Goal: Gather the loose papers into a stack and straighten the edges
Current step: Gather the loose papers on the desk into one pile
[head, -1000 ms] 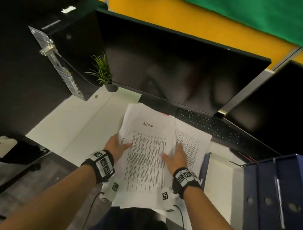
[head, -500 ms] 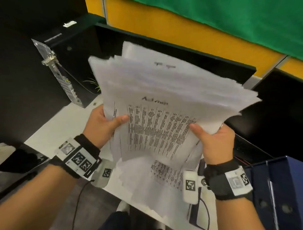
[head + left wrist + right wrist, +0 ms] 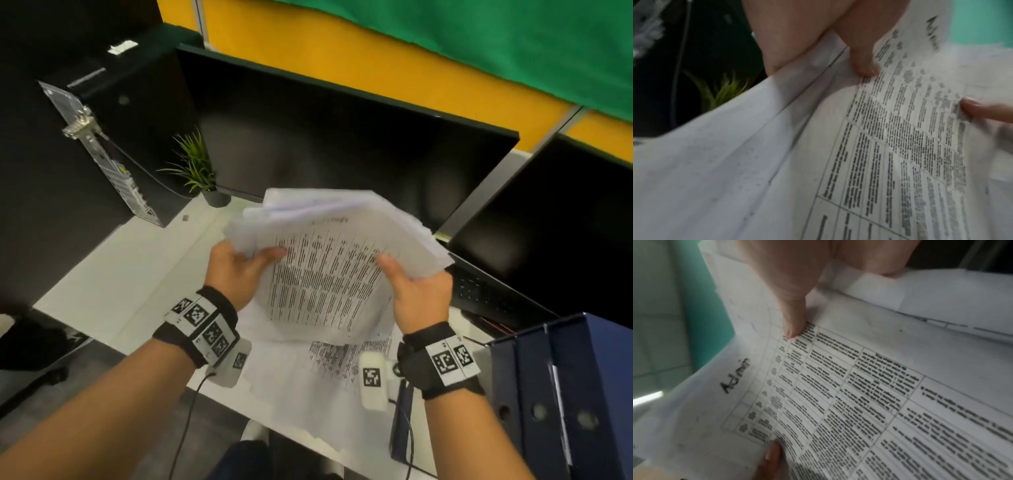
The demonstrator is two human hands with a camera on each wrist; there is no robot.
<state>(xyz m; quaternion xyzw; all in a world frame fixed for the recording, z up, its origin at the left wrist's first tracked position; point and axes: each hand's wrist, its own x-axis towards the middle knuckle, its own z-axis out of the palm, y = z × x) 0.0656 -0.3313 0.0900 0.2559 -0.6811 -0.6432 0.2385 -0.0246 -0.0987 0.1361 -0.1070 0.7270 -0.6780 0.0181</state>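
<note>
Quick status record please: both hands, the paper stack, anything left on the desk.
left hand: grips stack's left edge, thumb on top sheet
right hand: grips stack's right edge, thumb on top
paper stack: lifted, edges fanned and uneven, top sheet marked Admin
loose sheets: lying on desk under stack
binders: blue, at right

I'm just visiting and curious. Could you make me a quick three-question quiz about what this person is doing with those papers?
1. True or false: only the left hand grips the paper stack.
2. Which word is handwritten on the top sheet? A) Admin B) Sales C) Draft
3. Fill in: more printed papers lie on the ___ desk beneath the held stack.

Key: 1 false, the right hand grips it too; 2 A; 3 white.
</note>
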